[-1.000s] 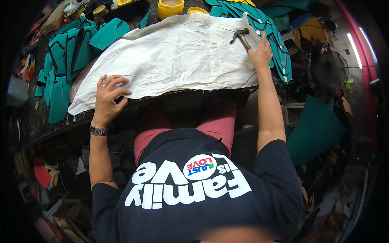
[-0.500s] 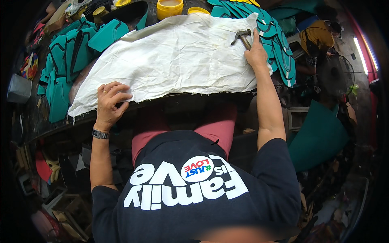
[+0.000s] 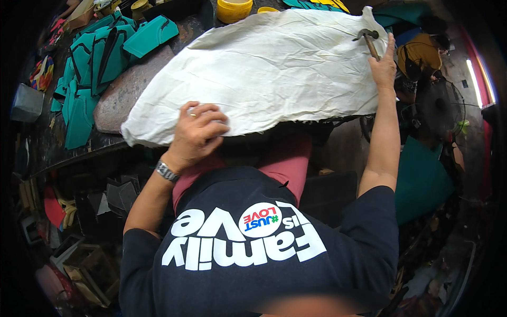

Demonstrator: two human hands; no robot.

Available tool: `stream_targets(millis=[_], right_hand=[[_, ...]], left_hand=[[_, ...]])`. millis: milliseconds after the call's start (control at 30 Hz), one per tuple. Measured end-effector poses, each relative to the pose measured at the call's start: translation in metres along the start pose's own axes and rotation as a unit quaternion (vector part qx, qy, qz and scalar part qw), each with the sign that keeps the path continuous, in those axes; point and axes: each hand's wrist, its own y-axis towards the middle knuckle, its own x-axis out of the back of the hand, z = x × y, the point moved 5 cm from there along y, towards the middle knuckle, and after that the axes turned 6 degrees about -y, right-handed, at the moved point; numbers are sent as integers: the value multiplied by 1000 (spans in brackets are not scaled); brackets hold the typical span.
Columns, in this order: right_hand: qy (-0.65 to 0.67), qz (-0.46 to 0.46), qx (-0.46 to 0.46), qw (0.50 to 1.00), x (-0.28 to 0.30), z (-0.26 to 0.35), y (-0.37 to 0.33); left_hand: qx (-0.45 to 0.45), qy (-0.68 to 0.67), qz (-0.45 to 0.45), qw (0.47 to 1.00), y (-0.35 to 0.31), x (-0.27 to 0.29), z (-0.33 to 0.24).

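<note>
A wide white cloth (image 3: 264, 68) lies wrinkled across the work table, its near edge frayed. At its near left edge my left hand (image 3: 198, 129), with a ring and a wristwatch (image 3: 167, 171), has its fingers curled over the fabric. My right hand (image 3: 384, 68) is at the cloth's right end, closed on the handle of a claw hammer (image 3: 371, 45) with the forefinger stretched out. The hammer head rests over the cloth's far right corner; whether that hand also pinches the cloth is hidden.
Teal cut pieces (image 3: 100, 58) with black edging are heaped at the left beside a flat brown stone slab (image 3: 132, 92). Yellow tubs (image 3: 234, 10) stand behind the cloth. A teal sheet (image 3: 422, 179) leans at the right, near a fan (image 3: 439, 105). Another person (image 3: 420, 53) is at the far right.
Both hands have moved right, and the cloth and hammer with them. More of the stone slab shows at the left, and the cloth now covers the teal pieces at right.
</note>
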Motion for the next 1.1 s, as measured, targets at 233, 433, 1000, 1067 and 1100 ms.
stream_targets(millis=[233, 433, 1000, 1067, 1100], right_hand=[[-61, 47, -58, 995, -22, -91, -1], [-114, 164, -184, 962, -66, -127, -30], [315, -386, -213, 841, -30, -128, -38], [492, -343, -249, 760, -41, -126, -40], [529, -328, -249, 742, -44, -122, -41]], left_hand=[[-40, -78, 75, 993, 42, -86, -36], [13, -183, 86, 979, 62, -90, -39], [359, -121, 215, 900, 86, -7, 106], [388, -335, 165, 843, 82, -9, 105], [398, -438, 135, 795, 81, -10, 105]])
